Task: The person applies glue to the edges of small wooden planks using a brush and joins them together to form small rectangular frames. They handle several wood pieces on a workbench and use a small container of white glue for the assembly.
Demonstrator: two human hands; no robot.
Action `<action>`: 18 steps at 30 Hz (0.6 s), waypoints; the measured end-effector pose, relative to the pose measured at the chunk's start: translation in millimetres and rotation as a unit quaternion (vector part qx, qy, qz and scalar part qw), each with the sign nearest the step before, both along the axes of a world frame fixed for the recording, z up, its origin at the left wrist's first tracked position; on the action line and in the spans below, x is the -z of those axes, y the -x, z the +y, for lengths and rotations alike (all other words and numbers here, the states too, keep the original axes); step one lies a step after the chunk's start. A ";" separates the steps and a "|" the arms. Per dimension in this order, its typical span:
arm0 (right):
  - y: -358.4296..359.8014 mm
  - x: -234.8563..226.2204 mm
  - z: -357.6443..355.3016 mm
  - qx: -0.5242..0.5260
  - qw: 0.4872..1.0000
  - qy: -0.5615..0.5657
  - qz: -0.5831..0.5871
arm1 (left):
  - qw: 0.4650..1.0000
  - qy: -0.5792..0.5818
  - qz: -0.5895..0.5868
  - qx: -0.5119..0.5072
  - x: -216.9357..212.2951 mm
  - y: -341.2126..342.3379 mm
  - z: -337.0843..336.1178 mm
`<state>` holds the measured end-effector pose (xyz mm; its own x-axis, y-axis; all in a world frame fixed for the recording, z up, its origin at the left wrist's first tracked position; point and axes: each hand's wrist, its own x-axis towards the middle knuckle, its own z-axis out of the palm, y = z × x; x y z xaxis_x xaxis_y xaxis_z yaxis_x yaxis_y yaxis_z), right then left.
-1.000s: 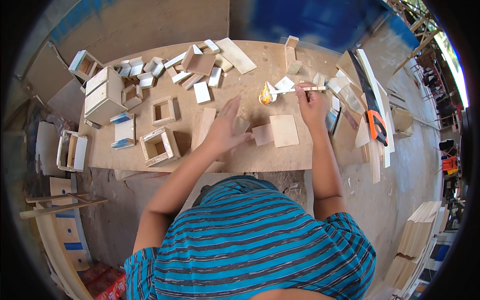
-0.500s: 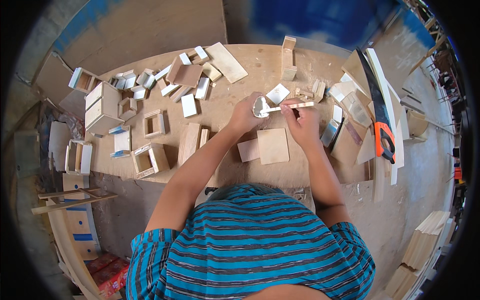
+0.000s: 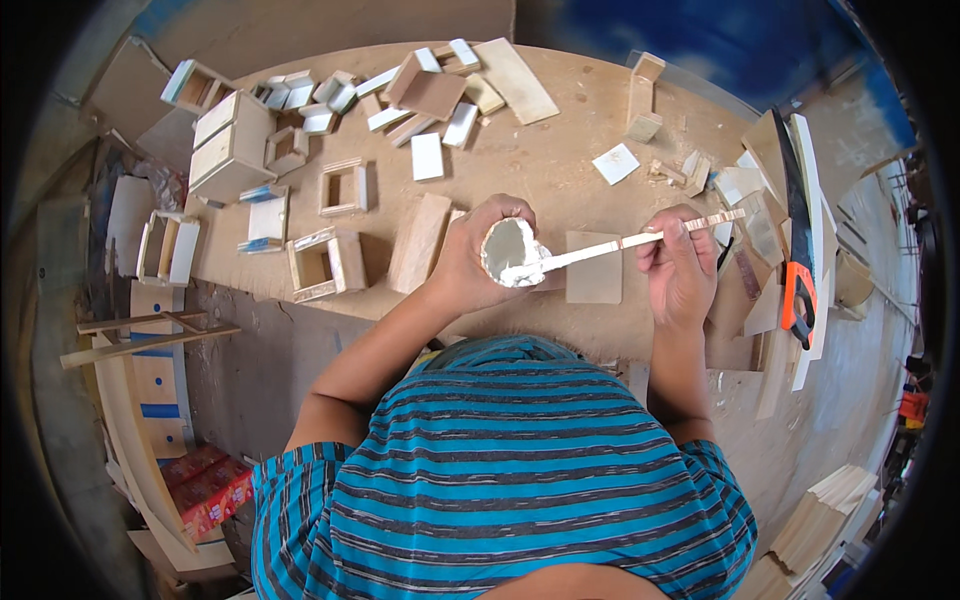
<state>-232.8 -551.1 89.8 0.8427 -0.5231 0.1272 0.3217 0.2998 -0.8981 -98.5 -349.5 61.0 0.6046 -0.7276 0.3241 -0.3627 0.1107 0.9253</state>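
My left hand [image 3: 478, 252] is wrapped round a small cup [image 3: 508, 250] whose inside and rim are coated with thick white paste, perhaps glue. Its mouth tilts up toward me. A thin wooden stick [image 3: 628, 243] is pinched in my right hand [image 3: 682, 268], its white-smeared tip resting at the near rim of the cup. Both hands are raised over the near part of the workbench. Below and between them lies a square wooden panel [image 3: 594, 285]. To the left of the cup a wooden block [image 3: 420, 240] lies on the bench.
Small wooden boxes and frames [image 3: 342, 187] cover the left of the workbench [image 3: 560, 165], with a drawer-like box [image 3: 231, 148] among them. White-faced offcuts [image 3: 427, 157] lie farther back. A handsaw with an orange handle [image 3: 799, 300] rests on boards at the right.
Both hands have come nearer to me, lifting the cup and stick. My right hand has moved right, away from the cup, showing more of the stick. The view has shifted.
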 end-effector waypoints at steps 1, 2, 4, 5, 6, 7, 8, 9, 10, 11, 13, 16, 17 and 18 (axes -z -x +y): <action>-0.2 -0.8 10.4 -0.001 1.000 -0.009 0.001 | 1.000 0.000 -0.008 -0.004 -5.0 2.6 11.0; -1.1 -2.6 20.6 -0.003 1.000 -0.017 0.001 | 1.000 0.001 -0.015 -0.009 -8.9 4.5 22.2; -5.9 0.6 40.6 -0.016 0.997 -0.074 0.033 | 1.000 -0.002 -0.017 -0.001 -12.0 5.1 46.9; -9.3 3.3 51.2 -0.022 0.993 -0.101 0.047 | 1.000 0.004 -0.018 0.005 -13.5 4.3 58.3; -11.9 5.9 63.3 -0.036 0.989 -0.130 0.063 | 1.000 0.010 -0.018 0.011 -14.4 3.8 70.2; -14.5 8.9 75.9 -0.051 0.983 -0.158 0.079 | 1.000 0.007 0.008 0.004 -13.7 5.3 83.4; -17.9 12.8 88.5 -0.066 0.976 -0.187 0.095 | 1.000 0.001 -0.010 -0.004 -14.6 4.3 97.6; -21.7 17.2 100.8 -0.084 0.968 -0.219 0.094 | 1.000 -0.005 -0.028 -0.011 -16.1 2.8 112.4; -25.7 21.5 113.0 -0.101 0.958 -0.250 0.094 | 0.999 -0.011 -0.046 -0.019 -16.9 1.2 127.8; -29.2 24.9 125.1 -0.118 0.947 -0.283 0.094 | 0.995 -0.032 -0.084 -0.036 -12.8 -0.3 144.6; -40.8 26.7 151.4 -0.089 0.958 -0.261 0.084 | 0.994 -0.041 -0.077 -0.063 -7.5 1.8 183.2; -56.9 33.1 190.1 -0.067 0.975 -0.200 0.067 | 0.994 -0.020 -0.066 -0.082 17.8 -9.3 242.3; -61.4 36.6 203.0 -0.062 0.980 -0.176 0.062 | 0.993 -0.022 -0.057 -0.099 25.1 -12.7 262.0; -64.7 40.3 216.3 -0.060 0.985 -0.147 0.065 | 0.992 -0.027 -0.048 -0.116 31.2 -14.8 280.2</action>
<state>-168.1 -334.8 49.5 0.8996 -0.4176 -0.1281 0.1562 0.5813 -0.7986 -83.7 -69.3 29.8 0.7266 -0.5901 0.3519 -0.4586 -0.0351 0.8880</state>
